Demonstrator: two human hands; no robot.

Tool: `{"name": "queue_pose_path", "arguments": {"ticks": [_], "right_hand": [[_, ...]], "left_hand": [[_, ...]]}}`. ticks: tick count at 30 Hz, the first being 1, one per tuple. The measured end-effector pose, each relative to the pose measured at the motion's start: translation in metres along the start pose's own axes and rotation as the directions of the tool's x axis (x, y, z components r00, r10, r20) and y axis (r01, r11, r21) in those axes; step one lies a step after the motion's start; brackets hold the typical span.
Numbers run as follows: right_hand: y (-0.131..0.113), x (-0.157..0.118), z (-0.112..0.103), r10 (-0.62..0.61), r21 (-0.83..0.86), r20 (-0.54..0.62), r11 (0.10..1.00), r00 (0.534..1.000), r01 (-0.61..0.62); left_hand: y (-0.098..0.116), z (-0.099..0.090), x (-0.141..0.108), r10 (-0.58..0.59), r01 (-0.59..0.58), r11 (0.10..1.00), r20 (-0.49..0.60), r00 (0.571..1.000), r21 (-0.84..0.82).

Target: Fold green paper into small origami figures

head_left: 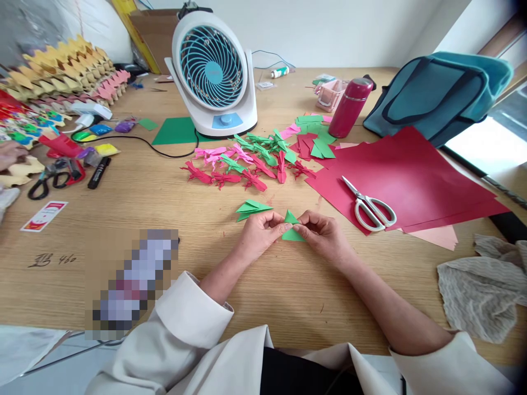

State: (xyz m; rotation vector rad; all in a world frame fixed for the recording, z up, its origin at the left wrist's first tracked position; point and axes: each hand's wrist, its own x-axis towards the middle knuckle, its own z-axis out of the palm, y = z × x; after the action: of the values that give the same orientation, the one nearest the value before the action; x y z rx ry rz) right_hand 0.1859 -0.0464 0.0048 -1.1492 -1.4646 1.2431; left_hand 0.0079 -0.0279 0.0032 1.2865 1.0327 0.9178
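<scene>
Pinching: left hand (265, 230) and right hand (325, 236) are holding a folded green paper (290, 216) between thumbs and fingers, both grips closed. I'm seeing it mid-table, a pointed green piece (252, 207) lying just beyond the left hand. Wooden tabletop (284, 307) is running open toward the near edge; red paper sheets (415, 175), bearing white-handled scissors (375, 213), are bounding the right side.

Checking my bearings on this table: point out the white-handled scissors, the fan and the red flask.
White-handled scissors (358, 209): head view, on the rim of the left finger loop.
Fan (213, 72): head view, centre hub.
Red flask (348, 112): head view, mid-body.
</scene>
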Motion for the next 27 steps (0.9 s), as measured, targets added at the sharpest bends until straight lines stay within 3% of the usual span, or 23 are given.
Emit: {"name": "queue_pose_path", "arguments": {"ticks": [5, 14, 22, 27], "right_hand": [[0.0007, -0.0007, -0.0005, -0.018, -0.032, 0.012, 0.999, 1.0, 0.018], [0.0003, -0.0017, -0.0015, -0.066, -0.105, 0.073, 0.992, 0.995, 0.074], [0.0029, -0.0015, -0.0029, -0.046, -0.137, 0.091, 0.989, 0.995, 0.058], [0.0025, -0.0018, -0.003, -0.025, -0.121, 0.093, 0.992, 0.995, 0.036]], "left_hand": [[-0.0014, -0.0006, 0.0004, 0.007, -0.007, 1.0, -0.037, 0.999, 0.021], [0.0049, -0.0007, -0.0002, -0.017, 0.017, 0.997, 0.007, 1.0, -0.08], [0.0027, -0.001, 0.0, 0.0, -0.002, 0.998, -0.027, 1.0, -0.057], [0.0036, -0.0012, -0.0002, -0.061, 0.057, 0.996, -0.056, 0.997, -0.072]]}}
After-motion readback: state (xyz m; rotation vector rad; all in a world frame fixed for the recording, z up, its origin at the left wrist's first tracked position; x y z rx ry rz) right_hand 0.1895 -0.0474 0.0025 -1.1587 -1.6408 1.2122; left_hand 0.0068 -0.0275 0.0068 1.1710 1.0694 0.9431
